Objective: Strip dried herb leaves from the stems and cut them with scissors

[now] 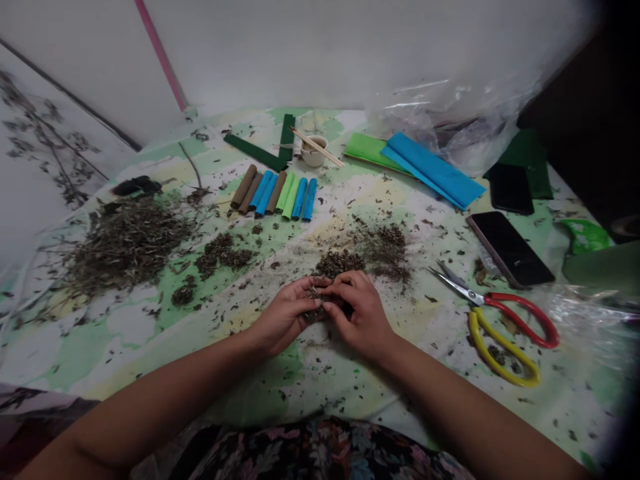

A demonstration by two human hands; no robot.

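My left hand [287,312] and my right hand [361,308] meet at the middle of the table, fingers curled together around a clump of dried crumbled herb [320,308]. A small heap of the same dried herb [340,262] lies just beyond my fingertips. Farther back lies a row of several rolled paper tubes [275,193] in brown, blue and green.
A large pile of dried twigs [127,240] covers the left. Scissors with red and yellow handles [500,319] lie at the right, beside two dark phones [509,248]. Blue and green paper sheets [425,167], a small cup with sticks [314,150] and plastic bags sit at the back.
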